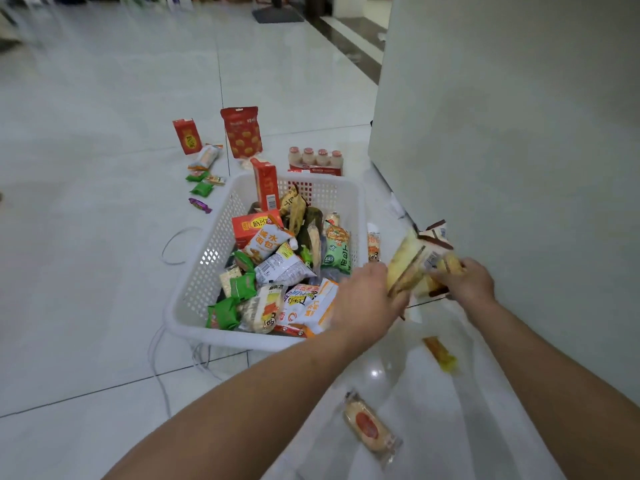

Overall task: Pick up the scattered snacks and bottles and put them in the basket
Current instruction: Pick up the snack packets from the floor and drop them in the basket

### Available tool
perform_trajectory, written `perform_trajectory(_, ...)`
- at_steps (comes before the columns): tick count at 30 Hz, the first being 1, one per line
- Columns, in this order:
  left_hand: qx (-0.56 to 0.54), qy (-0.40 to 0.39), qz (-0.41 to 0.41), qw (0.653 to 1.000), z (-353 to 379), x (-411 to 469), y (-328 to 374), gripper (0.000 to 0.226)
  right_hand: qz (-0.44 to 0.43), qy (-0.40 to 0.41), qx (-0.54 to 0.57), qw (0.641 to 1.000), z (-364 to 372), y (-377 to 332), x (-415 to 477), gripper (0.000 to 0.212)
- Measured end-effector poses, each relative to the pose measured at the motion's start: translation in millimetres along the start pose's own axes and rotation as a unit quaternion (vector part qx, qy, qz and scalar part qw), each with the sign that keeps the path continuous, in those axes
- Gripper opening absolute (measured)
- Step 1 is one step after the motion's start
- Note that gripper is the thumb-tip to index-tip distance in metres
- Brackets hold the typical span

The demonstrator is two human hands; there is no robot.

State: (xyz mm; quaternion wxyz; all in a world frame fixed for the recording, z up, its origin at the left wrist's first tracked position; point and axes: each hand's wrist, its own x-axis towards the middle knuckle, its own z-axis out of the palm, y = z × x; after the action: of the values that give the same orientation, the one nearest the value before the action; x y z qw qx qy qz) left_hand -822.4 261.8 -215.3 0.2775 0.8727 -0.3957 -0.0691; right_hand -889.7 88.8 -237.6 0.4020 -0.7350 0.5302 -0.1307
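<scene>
A white perforated basket (204, 271) stands on the tiled floor, filled with several snack packets and red boxes. Just right of its near right corner, my left hand (363, 299) and my right hand (474, 278) both grip yellow-and-brown snack packets (415, 265), held above the floor. A wrapped cake (369, 426) lies on the floor below my arms. A small yellow packet (441, 355) lies by the wall. Beyond the basket lie a pack of small bottles (317, 161), a red bag (241, 131), a red box (187, 136) and several small sweets (202, 188).
A pale wall or cabinet side (502, 133) rises close on the right. A thin white cable (176, 251) loops on the floor left of and in front of the basket. One more packet (373, 245) lies against the basket's right wall.
</scene>
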Motion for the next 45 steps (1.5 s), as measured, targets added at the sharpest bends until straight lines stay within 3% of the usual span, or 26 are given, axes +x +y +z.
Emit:
perform_trajectory(2, 0.048, 0.078, -0.083, 0.992, -26, 12, -19, 0.042, -0.008, -0.022, 0.032, 0.999, 12, -24, -10, 0.032)
perform_trajectory(4, 0.116, 0.100, -0.155, 0.976, -48, 19, -45, 0.044, -0.028, -0.058, 0.042, 0.997, 27, -45, -19, 0.034)
perform_trajectory(7, 0.202, 0.064, -0.227, 0.951, -72, 18, -81, 0.055, -0.067, -0.136, 0.058, 0.987, 53, -73, -33, 0.035)
perform_trajectory(10, 0.252, 0.004, -0.245, 0.936, -74, 5, -100, 0.080, -0.078, -0.183, 0.007, 0.980, 74, -88, -43, 0.069)
perform_trajectory(14, 0.266, -0.017, -0.142, 0.953, -58, -12, -105, 0.081, -0.089, -0.119, -0.071, 0.986, 76, -72, -46, 0.065)
perform_trajectory(19, 0.205, -0.095, -0.027, 0.974, -34, -25, -81, 0.077, -0.007, -0.087, -0.098, 0.991, 44, -1, -41, 0.061)
perform_trajectory(22, 0.161, -0.100, 0.090, 0.978, -20, -36, -56, 0.070, 0.032, -0.087, -0.133, 0.987, 17, 47, -43, 0.057)
perform_trajectory(24, 0.164, -0.097, 0.190, 0.963, -5, -47, -46, 0.063, 0.051, -0.097, -0.153, 0.982, 1, 71, -48, 0.055)
perform_trajectory(27, 0.193, -0.063, 0.358, 0.912, 28, -61, -43, 0.038, 0.079, -0.108, -0.158, 0.978, -14, 98, -52, 0.052)
perform_trajectory(30, 0.218, -0.094, 0.450, 0.861, 50, -71, -49, 0.023, 0.099, -0.115, -0.143, 0.978, -19, 115, -52, 0.049)
perform_trajectory(32, 0.248, -0.187, 0.448, 0.838, 58, -75, -54, 0.026, 0.106, -0.120, -0.125, 0.979, -15, 123, -51, 0.049)
perform_trajectory(36, 0.318, -0.352, 0.337, 0.814, 69, -82, -61, 0.060, 0.113, -0.140, -0.128, 0.975, 2, 130, -46, 0.053)
perform_trajectory(39, 0.336, -0.379, 0.293, 0.811, 70, -84, -64, 0.066, 0.110, -0.113, -0.125, 0.980, 16, 125, -41, 0.053)
perform_trajectory(45, 0.334, -0.373, 0.238, 0.832, 72, -84, -70, 0.053, 0.074, -0.103, -0.161, 0.979, 43, 118, -37, 0.051)
